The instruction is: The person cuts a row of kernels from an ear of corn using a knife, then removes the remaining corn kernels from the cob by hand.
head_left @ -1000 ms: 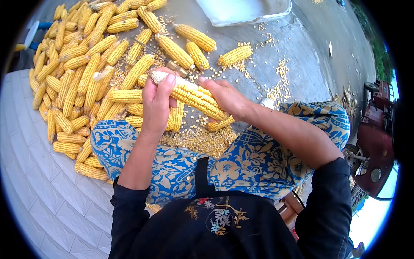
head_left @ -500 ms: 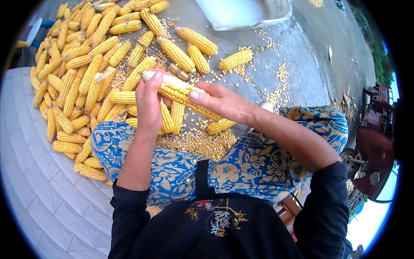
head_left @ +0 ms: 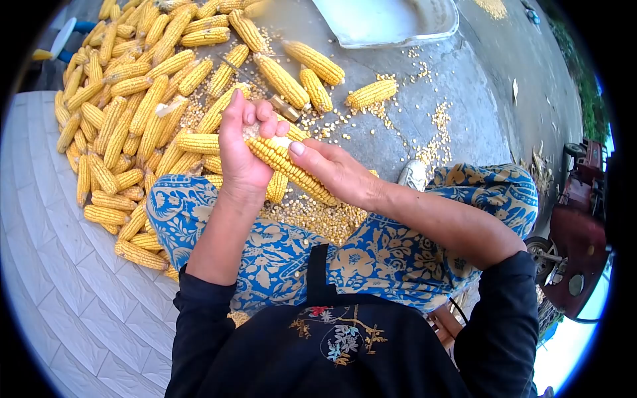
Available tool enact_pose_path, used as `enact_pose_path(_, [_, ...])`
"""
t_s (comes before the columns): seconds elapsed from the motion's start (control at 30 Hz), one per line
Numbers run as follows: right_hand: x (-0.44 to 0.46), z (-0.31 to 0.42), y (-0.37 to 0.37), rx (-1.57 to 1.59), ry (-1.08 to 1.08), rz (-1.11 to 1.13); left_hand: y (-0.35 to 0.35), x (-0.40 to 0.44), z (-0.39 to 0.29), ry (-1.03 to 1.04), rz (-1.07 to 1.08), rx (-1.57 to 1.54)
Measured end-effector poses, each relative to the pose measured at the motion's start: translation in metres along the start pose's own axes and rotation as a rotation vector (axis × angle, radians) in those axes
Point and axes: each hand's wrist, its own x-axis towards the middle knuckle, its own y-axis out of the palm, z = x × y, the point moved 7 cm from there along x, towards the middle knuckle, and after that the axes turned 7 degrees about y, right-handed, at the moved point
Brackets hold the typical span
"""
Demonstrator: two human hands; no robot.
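Observation:
An ear of corn (head_left: 292, 167) is held in both hands over the gap between the knees, slanting down to the right. White bare cob shows along its upper side, and yellow kernels cover the rest. My left hand (head_left: 244, 149) has its fingers curled around the upper end, palm turned up and thumb raised. Gripping the lower part, my right hand (head_left: 340, 174) lays its thumb on the bared strip, its other fingers hidden beneath. Loose kernels (head_left: 318, 219) lie heaped under the hands. Just beyond the left fingers rests a wooden-handled tool (head_left: 284, 108) with a thin rod.
A big pile of corn ears (head_left: 126, 119) spreads over the left and far side. Several single ears (head_left: 371, 93) lie right of it. A pale metal tray (head_left: 398, 41) stands at the back. A shoe (head_left: 413, 175) shows by the right knee, and a dark red vehicle (head_left: 574, 245) stands far right.
The ear has dropped slightly lower and its upper end is now inside my left hand, whose fingers have curled over it. My right hand has moved a little right and down.

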Motion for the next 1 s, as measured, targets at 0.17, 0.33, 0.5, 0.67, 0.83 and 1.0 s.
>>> enact_pose_path(0.17, [0.000, -0.009, -0.004, 0.165, 0.124, -0.082, 0.006, -0.007, -0.002, 0.054, -0.027, 0.113])
enact_pose_path(0.33, [0.001, -0.027, 0.004, 0.538, 0.377, 0.059, 0.012, -0.004, 0.000, 0.048, 0.043, 0.114])
enact_pose_path(0.5, [-0.002, -0.006, 0.004, 0.354, 0.254, 0.232, -0.001, 0.009, -0.025, 0.124, 0.023, 0.038])
enact_pose_path(0.67, [0.000, 0.001, -0.001, -0.143, -0.008, 0.022, -0.015, 0.013, -0.014, 0.056, -0.029, -0.040])
enact_pose_path(0.83, [-0.007, 0.007, -0.003, 0.043, 0.078, -0.024, -0.010, 0.014, -0.016, 0.070, -0.026, -0.012])
enact_pose_path(1.0, [-0.006, -0.004, 0.003, 0.189, 0.289, 0.045, -0.008, 0.010, -0.022, 0.111, -0.055, 0.025])
